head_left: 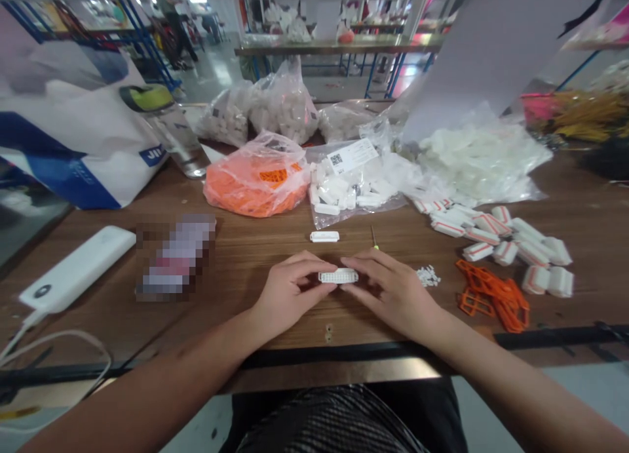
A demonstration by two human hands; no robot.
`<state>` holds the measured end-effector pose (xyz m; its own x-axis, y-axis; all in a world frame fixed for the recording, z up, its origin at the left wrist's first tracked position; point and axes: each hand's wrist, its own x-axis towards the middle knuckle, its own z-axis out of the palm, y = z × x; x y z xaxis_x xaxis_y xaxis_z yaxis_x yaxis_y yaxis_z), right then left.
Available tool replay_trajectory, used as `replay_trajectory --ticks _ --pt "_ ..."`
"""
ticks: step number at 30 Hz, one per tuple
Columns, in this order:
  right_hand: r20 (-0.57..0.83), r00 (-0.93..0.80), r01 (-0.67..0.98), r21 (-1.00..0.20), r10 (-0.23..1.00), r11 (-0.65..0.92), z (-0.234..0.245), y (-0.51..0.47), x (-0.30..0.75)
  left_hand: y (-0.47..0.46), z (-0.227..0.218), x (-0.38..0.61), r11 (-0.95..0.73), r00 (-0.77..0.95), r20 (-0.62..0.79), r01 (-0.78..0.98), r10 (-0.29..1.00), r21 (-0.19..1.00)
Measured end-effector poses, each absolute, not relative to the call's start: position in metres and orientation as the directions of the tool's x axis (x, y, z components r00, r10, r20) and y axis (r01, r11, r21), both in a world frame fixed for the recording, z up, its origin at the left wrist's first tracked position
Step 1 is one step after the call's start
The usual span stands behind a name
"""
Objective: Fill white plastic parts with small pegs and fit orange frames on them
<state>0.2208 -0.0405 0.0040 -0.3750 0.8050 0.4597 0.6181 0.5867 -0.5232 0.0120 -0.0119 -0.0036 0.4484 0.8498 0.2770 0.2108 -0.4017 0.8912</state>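
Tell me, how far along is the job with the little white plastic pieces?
Hard to tell exactly. Maybe done: one white plastic connector lies alone on the wooden table. In hand: the left hand and right hand both hold another connector. Left over: the clear bag of white connectors looks well filled, and the red-striped white pieces lie heaped nearby.

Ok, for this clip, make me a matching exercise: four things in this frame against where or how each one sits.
Things:
1. White plastic connector
2. Orange plastic frames
3. White power bank
4. Orange-filled plastic bag

Places:
A. Loose heap right of the hands
B. Straight ahead, beyond the hands
C. Between the left hand and right hand
D. Far left, cable attached

Pairs: 1-C, 2-A, 3-D, 4-B
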Motion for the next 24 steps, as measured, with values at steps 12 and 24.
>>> replay_trajectory --ticks 12,24 --pt "0.570 -0.294 0.606 -0.510 0.768 0.611 -0.004 -0.047 0.220 -0.024 -0.004 0.011 -0.643 0.420 0.505 0.314 0.754 0.699" --pt "0.480 -0.348 0.649 -0.497 0.805 0.576 0.001 -0.042 0.223 -0.013 -0.004 0.010 -0.594 0.492 0.378 0.416 0.784 0.689"
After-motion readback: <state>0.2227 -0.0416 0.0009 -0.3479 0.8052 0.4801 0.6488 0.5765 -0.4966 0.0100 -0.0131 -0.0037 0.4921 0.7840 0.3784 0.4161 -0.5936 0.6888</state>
